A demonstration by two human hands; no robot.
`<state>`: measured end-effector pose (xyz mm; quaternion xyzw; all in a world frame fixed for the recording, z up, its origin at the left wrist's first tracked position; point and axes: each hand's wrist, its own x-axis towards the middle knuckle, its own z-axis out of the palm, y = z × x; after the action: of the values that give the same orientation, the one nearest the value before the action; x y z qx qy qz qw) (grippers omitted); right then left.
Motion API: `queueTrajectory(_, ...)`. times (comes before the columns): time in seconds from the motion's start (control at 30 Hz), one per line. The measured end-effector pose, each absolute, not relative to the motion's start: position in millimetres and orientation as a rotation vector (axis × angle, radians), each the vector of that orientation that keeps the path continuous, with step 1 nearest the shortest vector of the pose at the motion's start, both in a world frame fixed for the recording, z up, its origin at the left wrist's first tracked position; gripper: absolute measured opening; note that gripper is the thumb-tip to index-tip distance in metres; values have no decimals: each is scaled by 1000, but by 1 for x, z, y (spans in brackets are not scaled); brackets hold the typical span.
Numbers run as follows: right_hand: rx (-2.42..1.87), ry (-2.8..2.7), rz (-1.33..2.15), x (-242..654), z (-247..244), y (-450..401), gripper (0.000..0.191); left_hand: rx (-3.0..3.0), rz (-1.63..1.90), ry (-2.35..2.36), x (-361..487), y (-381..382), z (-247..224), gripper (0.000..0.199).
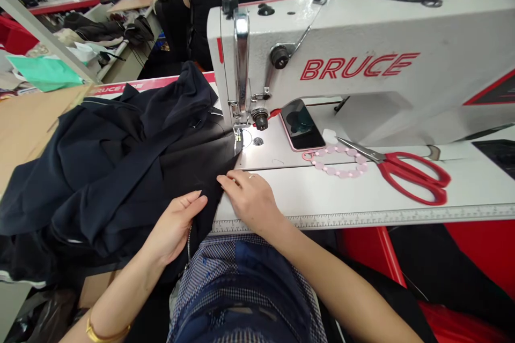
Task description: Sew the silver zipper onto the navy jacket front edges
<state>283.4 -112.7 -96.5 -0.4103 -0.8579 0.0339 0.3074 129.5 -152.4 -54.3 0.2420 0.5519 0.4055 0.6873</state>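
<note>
A dark navy garment (132, 171) lies bunched on the left of the sewing machine (346, 59). Its edge, with a metal zipper (236, 147), runs under the presser foot (238, 133). My left hand (177, 222) pinches the cloth near the table's front edge, thumb against the fingers. Closer to the needle, my right hand (249, 195) grips the garment's right edge between thumb and fingertips. More of the zipper hangs below my left hand, partly hidden by it.
Right of the needle lie a phone (301, 124) with a pink bead strap (340, 166) and red-handled scissors (414, 174). A ruler strip (362, 217) lines the table's front edge. Behind the machine sits a person in black (205, 16).
</note>
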Motion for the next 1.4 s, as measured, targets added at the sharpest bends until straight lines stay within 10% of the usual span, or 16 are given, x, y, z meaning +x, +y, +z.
queueTrajectory(0.33, -1219, -2132, 1084, 297, -69, -122, 11, 712, 802, 1270, 127, -156, -58, 22)
queueTrajectory(0.67, -1362, -2366, 1006, 294, -60, -132, 19, 1520, 235, 1479, 131, -98, -50, 33)
queueTrajectory(1.07, -790, -865, 1755, 274, -86, -102, 13, 1038, 560, 1364, 136, -96, -34, 20)
queueTrajectory(1.4, -820, -1291, 1879, 276, -80, -179, 26, 999, 795, 1417, 126, -84, -34, 32)
